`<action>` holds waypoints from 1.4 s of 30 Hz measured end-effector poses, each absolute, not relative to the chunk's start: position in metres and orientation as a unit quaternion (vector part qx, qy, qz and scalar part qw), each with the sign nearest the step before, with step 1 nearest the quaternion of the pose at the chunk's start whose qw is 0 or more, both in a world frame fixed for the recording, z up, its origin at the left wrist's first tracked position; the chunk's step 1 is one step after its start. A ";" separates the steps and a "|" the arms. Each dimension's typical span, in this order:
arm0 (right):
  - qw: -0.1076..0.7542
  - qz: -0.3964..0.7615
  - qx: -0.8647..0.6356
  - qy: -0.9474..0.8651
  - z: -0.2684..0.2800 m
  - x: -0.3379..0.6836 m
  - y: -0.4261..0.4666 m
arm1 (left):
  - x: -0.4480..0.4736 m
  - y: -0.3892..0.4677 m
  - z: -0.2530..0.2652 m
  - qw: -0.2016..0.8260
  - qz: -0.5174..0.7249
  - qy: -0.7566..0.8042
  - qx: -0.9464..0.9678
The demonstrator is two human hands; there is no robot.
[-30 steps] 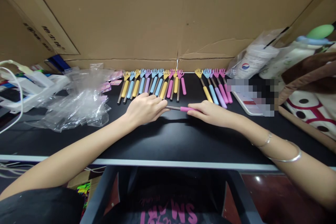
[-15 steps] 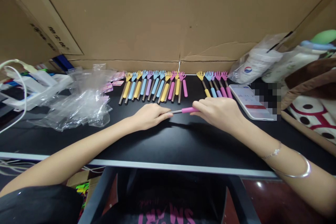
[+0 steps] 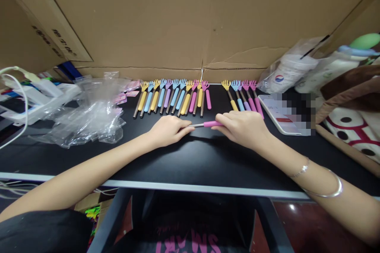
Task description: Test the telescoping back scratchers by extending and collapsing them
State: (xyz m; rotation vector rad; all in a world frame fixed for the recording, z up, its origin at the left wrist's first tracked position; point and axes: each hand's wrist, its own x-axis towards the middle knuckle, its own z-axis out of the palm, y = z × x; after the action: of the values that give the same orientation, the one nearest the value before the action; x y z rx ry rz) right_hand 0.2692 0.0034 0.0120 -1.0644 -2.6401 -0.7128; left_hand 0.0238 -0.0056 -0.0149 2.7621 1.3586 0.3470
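Observation:
Between my two hands is a back scratcher with a thin metal rod and a pink handle (image 3: 210, 124), held roughly level above the black tabletop. My left hand (image 3: 170, 129) pinches the rod end between thumb and fingers; whatever lies inside that grip is hidden. Wrapped round the pink handle is my right hand (image 3: 245, 126), covering its far end. Behind them lies a row of yellow, blue, purple and pink back scratchers (image 3: 168, 97) with loose-looking handles beside their rods. Further right, several back scratchers (image 3: 244, 95) have coloured handles at their lower ends.
Clear plastic bags (image 3: 97, 114) and pink cards (image 3: 120, 98) lie left, near a white power strip (image 3: 44, 101). On the right are a phone (image 3: 280, 114), a bagged cup (image 3: 292, 71) and a brown-handled bag (image 3: 353, 122). A cardboard wall (image 3: 166, 23) rises behind the desk (image 3: 184, 166).
My right forearm has shifted slightly left. Both hands keep their grip on the back scratcher, and the view has moved a little; the things on the desk lie as before.

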 end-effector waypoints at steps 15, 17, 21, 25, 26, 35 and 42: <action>0.086 0.028 -0.442 -0.892 -0.002 0.262 0.006 | 0.018 -0.007 -0.006 -0.269 0.171 0.374 0.871; 0.087 0.085 -0.445 -0.887 0.000 0.262 0.005 | 0.018 -0.007 -0.005 -0.286 0.174 0.357 0.872; 0.069 0.174 -0.446 -0.875 0.003 0.262 0.005 | 0.019 -0.008 -0.005 -0.292 0.164 0.348 0.876; 0.072 0.136 -0.440 -0.885 0.002 0.263 0.005 | 0.020 -0.007 -0.008 -0.270 0.157 0.363 0.878; 0.074 0.109 -0.439 -0.889 0.001 0.263 0.005 | 0.021 -0.007 -0.009 -0.261 0.156 0.370 0.878; 0.106 -0.144 -0.415 -0.892 -0.001 0.265 0.000 | 0.025 -0.009 -0.012 -0.143 0.121 0.447 0.875; 0.114 -0.211 -0.373 -0.896 0.009 0.266 -0.001 | 0.031 -0.013 -0.008 0.017 0.091 0.473 0.876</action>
State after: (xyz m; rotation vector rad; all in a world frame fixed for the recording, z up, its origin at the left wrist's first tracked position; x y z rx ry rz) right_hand 0.2658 -0.0006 0.0086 -1.0933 -2.6278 -0.6195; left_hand 0.0305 -0.0127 -0.0084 2.7224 1.4703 0.2838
